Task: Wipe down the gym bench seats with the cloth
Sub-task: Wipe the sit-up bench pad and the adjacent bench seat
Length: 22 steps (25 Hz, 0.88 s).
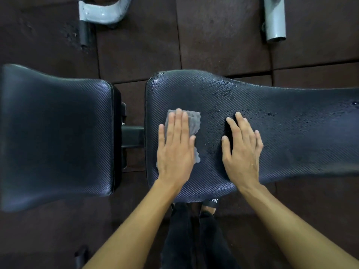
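Grey cloth on a wet black bench pad

We see the grey cloth [191,123] lying flat near the left end of the long textured pad [291,136], which glistens with droplets; a second, dry-looking black seat pad [56,133] sits apart to its left.

support: long bench pad [252,98] | wet droplets | on it: grey cloth [191,121], both hands flat

Wet pad [291,123] lies clear rightward; grey frame tubes [274,18] stand beyond.
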Available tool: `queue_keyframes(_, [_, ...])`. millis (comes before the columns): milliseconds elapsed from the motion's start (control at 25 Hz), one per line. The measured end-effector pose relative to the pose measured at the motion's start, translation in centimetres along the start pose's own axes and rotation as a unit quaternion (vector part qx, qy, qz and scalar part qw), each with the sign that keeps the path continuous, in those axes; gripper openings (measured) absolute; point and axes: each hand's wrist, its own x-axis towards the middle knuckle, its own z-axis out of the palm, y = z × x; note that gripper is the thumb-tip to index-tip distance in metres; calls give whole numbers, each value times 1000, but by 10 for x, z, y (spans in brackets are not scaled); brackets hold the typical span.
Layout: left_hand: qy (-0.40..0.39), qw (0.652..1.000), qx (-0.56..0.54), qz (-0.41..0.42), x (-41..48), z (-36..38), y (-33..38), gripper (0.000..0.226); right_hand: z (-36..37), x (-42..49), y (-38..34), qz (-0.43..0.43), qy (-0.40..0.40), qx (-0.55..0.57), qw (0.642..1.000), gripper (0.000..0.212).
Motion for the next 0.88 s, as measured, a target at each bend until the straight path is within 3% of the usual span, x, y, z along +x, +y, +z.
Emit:
queue_keyframes(200, [47,988,-17,-143,73,-6,-30,57,2,0,1,6,5,-4,1000,49])
queue_keyframes(400, [34,995,-73,-65,148,-14,10,54,5,0,2,-1,4,-13,1000,50])
queue_keyframes(560, [27,998,-52,38,87,-8,34,54,4,0,1,0,-1,-11,1000,50])
queue_keyframes(680, [18,999,-32,-7,61,-9,-6,55,5,-1,2,-1,6,-14,1000,50])
queue_keyframes(880, [43,993,-59,-88,127,-17,-21,55,5,0,1,8,5,-10,1000,49])
